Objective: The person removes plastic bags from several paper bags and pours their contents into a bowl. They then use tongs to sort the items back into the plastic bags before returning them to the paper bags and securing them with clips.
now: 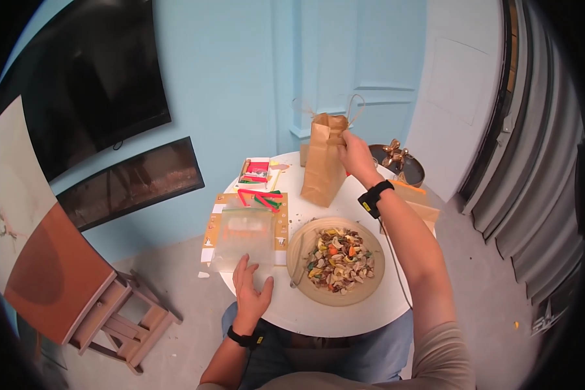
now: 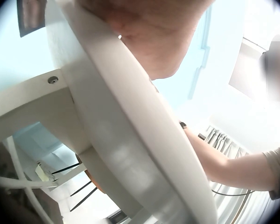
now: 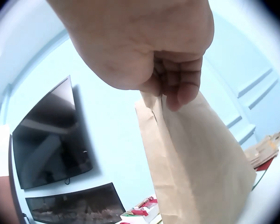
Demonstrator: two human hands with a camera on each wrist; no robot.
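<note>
My right hand pinches the top edge of a brown paper bag with twisted handles. The bag stands a little tilted at the back of the round white table; in the right wrist view my curled fingers grip its paper rim. My left hand, fingers extended, is at the near end of a clear zip bag that lies on a patterned brown sheet. Beside it is a round plate piled with dried, mixed-colour pieces, a spoon-like utensil on its left side.
Red and green strips lie behind the zip bag, near an open white box of red items. At the right back, a dark round tray bears a shiny copper-coloured ornament. A wooden stool stands left of the table.
</note>
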